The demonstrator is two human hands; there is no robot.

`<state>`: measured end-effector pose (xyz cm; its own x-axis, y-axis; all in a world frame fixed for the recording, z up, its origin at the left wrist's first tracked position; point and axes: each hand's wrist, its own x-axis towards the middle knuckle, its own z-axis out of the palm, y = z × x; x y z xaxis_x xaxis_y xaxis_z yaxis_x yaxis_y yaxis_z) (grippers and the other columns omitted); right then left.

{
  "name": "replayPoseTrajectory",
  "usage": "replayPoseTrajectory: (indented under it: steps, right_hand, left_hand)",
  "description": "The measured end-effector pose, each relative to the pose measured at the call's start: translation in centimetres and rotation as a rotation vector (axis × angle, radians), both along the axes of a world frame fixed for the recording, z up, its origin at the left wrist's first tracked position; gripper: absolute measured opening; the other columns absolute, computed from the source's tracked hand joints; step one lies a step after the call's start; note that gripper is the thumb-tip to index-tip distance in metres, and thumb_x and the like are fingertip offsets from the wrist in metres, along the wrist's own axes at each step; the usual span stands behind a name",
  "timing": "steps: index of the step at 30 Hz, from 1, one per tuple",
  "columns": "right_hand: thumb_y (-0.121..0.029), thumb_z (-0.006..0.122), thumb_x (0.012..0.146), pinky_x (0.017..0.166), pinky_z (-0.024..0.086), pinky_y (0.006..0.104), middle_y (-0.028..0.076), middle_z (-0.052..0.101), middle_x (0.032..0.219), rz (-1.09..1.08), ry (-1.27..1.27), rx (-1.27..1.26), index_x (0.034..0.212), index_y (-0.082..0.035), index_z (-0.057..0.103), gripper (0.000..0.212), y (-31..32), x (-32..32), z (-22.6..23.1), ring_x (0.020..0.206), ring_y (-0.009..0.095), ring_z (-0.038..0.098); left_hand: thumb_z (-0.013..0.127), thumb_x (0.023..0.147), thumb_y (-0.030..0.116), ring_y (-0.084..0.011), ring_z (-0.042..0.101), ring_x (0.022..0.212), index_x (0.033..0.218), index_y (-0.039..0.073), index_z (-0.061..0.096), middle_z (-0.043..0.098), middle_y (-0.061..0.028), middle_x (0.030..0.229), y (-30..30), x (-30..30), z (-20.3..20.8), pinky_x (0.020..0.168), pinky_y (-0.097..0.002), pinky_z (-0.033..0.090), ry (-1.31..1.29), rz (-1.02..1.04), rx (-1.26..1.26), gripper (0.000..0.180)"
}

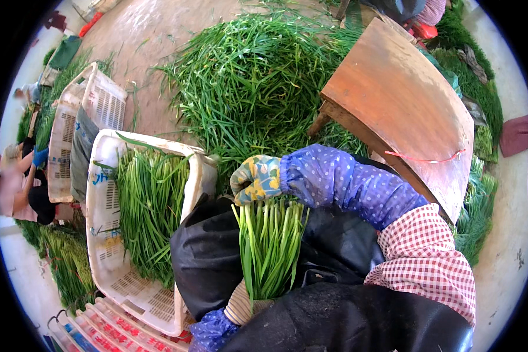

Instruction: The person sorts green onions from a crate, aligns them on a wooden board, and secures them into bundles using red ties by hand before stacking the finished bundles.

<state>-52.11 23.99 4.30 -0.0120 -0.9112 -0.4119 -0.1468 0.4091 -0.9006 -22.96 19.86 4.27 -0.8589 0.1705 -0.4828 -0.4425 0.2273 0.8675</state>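
A bundle of garlic chives (270, 246), pale stem ends toward the top, lies over my lap on a black apron (340, 246). My left hand (246, 304), in a striped knit glove, is under the leafy lower end and holds the bundle; its fingers are mostly hidden by the leaves. Just above the pale stem ends is my right hand (256, 179), in a yellow and blue patterned glove. Its fingers are curled closed, and whatever they may hold is hidden. Purple dotted sleeve covers (346, 182) show on both forearms.
Beside my left leg a white plastic crate (102, 258) holds more chives. A large loose heap of chives (240, 88) covers the floor ahead. At right stands a wooden table (405, 105) with a red strip on it. Another person (23, 182) sits at far left by other crates.
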Motion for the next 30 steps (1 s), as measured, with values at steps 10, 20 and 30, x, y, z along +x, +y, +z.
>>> replayPoseTrajectory:
  steps: [10,20,30]
  right_hand:
    - [-0.034,0.063,0.084,0.098,0.041,0.0396,0.016,0.051,0.127,-0.006,0.593,0.370,0.128,-0.012,0.050,0.051,6.8,-5.4,-2.6,0.112,0.030,0.053]
    - [-0.024,0.080,0.070,0.108,0.028,0.0442,0.012,0.034,0.142,-0.228,-1.442,-0.881,0.147,-0.014,0.007,0.106,5.0,9.7,-0.3,0.129,0.026,0.037]
    - [-0.003,0.078,0.067,0.082,0.052,0.0374,0.015,0.058,0.116,-0.402,-1.052,-0.701,0.136,-0.007,0.034,0.082,10.3,10.0,6.9,0.099,0.025,0.061]
  left_hand:
    - [0.062,0.077,0.010,-0.0234,0.057,0.101,0.115,0.007,0.056,0.062,-0.0072,0.109,-2.3,3.3,1.7,0.090,-0.0359,0.044,-0.034,0.185,0.086,0.039]
    - [0.056,0.084,0.019,-0.0246,0.049,0.116,0.122,0.007,0.053,0.054,-0.0113,0.124,-0.2,-0.7,7.0,0.100,-0.0347,0.038,0.516,-0.240,-0.543,0.040]
    - [0.041,0.093,0.003,-0.0179,0.055,0.109,0.119,0.003,0.054,0.057,-0.0063,0.121,-0.6,0.0,3.7,0.093,-0.0289,0.045,0.199,-0.394,-0.050,0.028]
